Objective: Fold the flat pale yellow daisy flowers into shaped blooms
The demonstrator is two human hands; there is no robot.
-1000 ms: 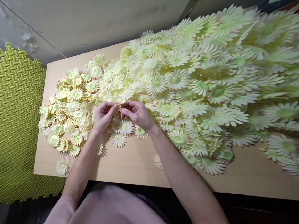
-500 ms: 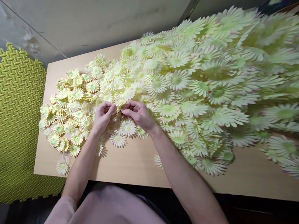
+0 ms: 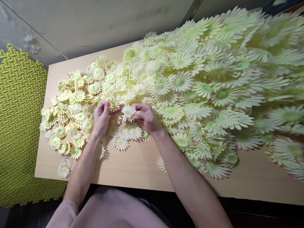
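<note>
My left hand (image 3: 102,116) is closed on a pale flower head (image 3: 115,104), thumb on top and fingers behind its petals. Between thumb and forefinger my right hand (image 3: 145,117) pinches the edge of a white-petalled flower head (image 3: 128,113). The two flower heads are close together but apart. Just below the hands lie loose artificial flower heads (image 3: 133,131) on the tabletop. Beside my left hand spreads a heap of smaller-looking flower heads (image 3: 74,107) with light green centres. Part of the right hand's fingers is hidden behind the hand itself.
A large pile of flower heads (image 3: 218,88) covers the right of the wooden table (image 3: 136,173). A yellow-green foam mat (image 3: 9,126) stands at the left edge. Behind the table is a grey wall (image 3: 97,13). One flower head (image 3: 63,171) lies near the front left corner.
My hands have drawn apart slightly, the right one moving a little rightward. A flower head now shows in each hand, where before both hands met at one cluster of petals.
</note>
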